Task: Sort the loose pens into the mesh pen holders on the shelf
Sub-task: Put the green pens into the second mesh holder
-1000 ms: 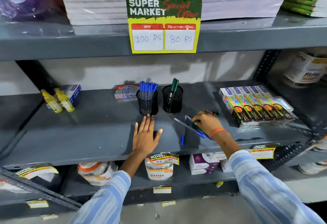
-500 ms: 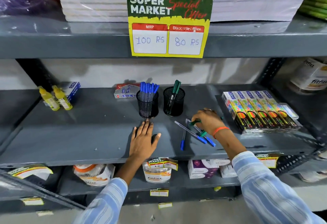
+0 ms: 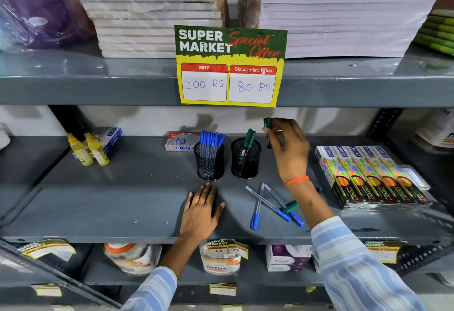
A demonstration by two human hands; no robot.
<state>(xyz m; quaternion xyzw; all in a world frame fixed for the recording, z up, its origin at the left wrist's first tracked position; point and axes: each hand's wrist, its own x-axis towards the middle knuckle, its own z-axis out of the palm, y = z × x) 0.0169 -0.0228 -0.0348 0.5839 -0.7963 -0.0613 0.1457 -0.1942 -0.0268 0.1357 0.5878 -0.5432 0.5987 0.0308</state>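
While lifted upright beside black mesh holder (image 3: 245, 160) for colour-matched drop: green-capped pen (image 3: 268, 133) pinched in right hand (image 3: 288, 148); left hand (image 3: 200, 210) flat, empty, bracing on grey shelf (image 3: 110, 202).

A green-and-yellow cardboard price sign (image 3: 230, 64) reading "Super Market Special Offer", 100 RS and 80 RS, hung on the upper shelf edge. Above it sat two plastic-wrapped stacks of white paper (image 3: 152, 10), a purple plastic bag (image 3: 41, 5) at left, green-edged books (image 3: 439, 32) at right. On the middle level: two yellow glue bottles (image 3: 87, 149) beside a blue-and-white box (image 3: 111, 137), a red-and-silver packet (image 3: 180, 141) at the back, a row of colourful neon pencil boxes (image 3: 366, 175) at right. Below stood clear plastic jars (image 3: 219, 260) and a purple-and-white carton (image 3: 286, 257).
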